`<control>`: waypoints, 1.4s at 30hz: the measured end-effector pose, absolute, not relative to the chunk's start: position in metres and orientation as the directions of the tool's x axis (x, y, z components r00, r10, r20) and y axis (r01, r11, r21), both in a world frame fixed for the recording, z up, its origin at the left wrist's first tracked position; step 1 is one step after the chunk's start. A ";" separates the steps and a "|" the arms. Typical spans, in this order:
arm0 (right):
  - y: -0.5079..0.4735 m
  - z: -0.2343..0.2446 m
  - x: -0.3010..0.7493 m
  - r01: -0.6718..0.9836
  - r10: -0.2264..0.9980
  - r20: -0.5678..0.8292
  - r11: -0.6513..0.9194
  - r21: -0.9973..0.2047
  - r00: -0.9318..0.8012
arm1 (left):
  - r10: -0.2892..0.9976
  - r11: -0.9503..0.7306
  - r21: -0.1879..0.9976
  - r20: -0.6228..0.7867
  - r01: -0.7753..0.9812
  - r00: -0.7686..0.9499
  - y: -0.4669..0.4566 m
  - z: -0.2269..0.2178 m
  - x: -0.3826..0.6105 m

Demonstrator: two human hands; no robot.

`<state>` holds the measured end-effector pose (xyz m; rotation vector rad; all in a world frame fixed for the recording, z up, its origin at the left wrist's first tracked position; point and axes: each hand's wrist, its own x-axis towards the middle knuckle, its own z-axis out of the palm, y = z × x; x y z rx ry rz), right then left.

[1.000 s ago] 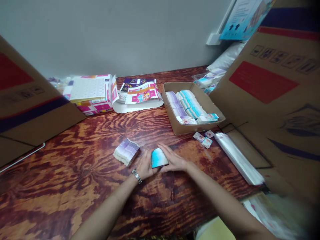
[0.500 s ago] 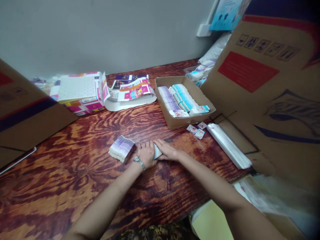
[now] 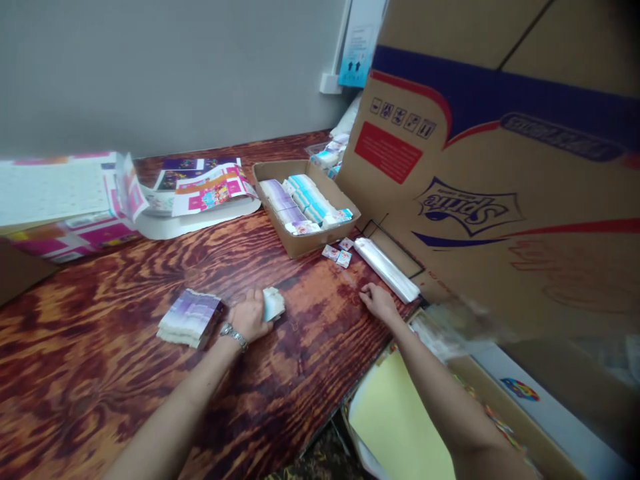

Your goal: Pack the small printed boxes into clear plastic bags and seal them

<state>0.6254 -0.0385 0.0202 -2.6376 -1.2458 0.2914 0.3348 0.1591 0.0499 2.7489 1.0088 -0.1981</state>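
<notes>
My left hand [image 3: 249, 317], with a metal wristwatch, is closed against a small stack of blue-and-white folded cards [image 3: 273, 304] on the reddish-brown varnished wood table [image 3: 120, 380]. Just left of that hand lies a thicker stack of purple-and-white folded cards [image 3: 190, 318]. My right hand [image 3: 380, 301] rests farther right with nothing in it, its fingertips close to a long roll of clear plastic sleeves [image 3: 385, 269]. Several small printed cards [image 3: 337, 253] lie just beyond.
A shallow cardboard tray [image 3: 305, 207] holds purple and blue stacks. Printed pink sheets [image 3: 210, 190] lie behind it. A large Sprite carton panel [image 3: 450, 167] rises at right. Yellow paper [image 3: 400, 420] lies below the table's near edge.
My right hand has left the blue-and-white stack and moved right toward the plastic sleeves. The view has turned right, bringing more of the carton panel into sight.
</notes>
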 end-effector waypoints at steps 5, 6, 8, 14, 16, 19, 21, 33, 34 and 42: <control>-0.039 0.009 0.624 0.775 0.812 -0.127 -0.582 -0.245 0.570 | 0.714 -0.641 0.294 -0.109 0.709 0.691 0.153 0.057 0.316; -0.035 0.011 0.618 0.794 0.833 -0.131 -0.553 -0.254 0.538 | 0.731 -0.610 0.364 -0.084 0.704 0.677 0.153 0.059 0.309; -0.026 0.019 0.602 0.833 0.879 -0.136 -0.477 -0.280 0.457 | 0.762 -0.539 0.495 -0.059 0.682 0.645 0.152 0.061 0.293; 0.008 0.041 0.523 0.858 0.999 -0.010 0.034 -0.512 -0.046 | 0.836 -0.161 0.783 -0.216 0.601 0.505 0.144 0.061 0.255; 0.020 0.037 0.502 0.870 0.989 -0.034 0.110 -0.480 -0.144 | 0.810 0.015 0.885 -0.284 0.466 0.513 0.138 0.058 0.250; 0.036 0.027 0.488 0.911 0.982 -0.111 0.099 -0.399 -0.156 | 0.761 0.236 0.929 -0.359 0.284 0.541 0.129 0.055 0.246; 0.041 0.024 0.486 0.917 0.981 -0.135 0.075 -0.391 -0.138 | 0.738 0.329 0.922 -0.386 0.204 0.554 0.124 0.054 0.243; -0.042 0.043 0.431 0.848 0.840 -0.366 0.189 -0.494 -0.401 | 0.688 0.491 0.868 -0.441 0.077 0.577 0.107 0.051 0.228; -0.047 0.039 0.427 0.880 0.844 -0.397 0.168 -0.443 -0.361 | 0.680 0.501 0.863 -0.439 0.065 0.586 0.105 0.052 0.227; -0.058 0.024 0.415 0.961 0.870 -0.447 0.098 -0.258 -0.208 | 0.641 0.557 0.829 -0.393 -0.048 0.659 0.091 0.052 0.219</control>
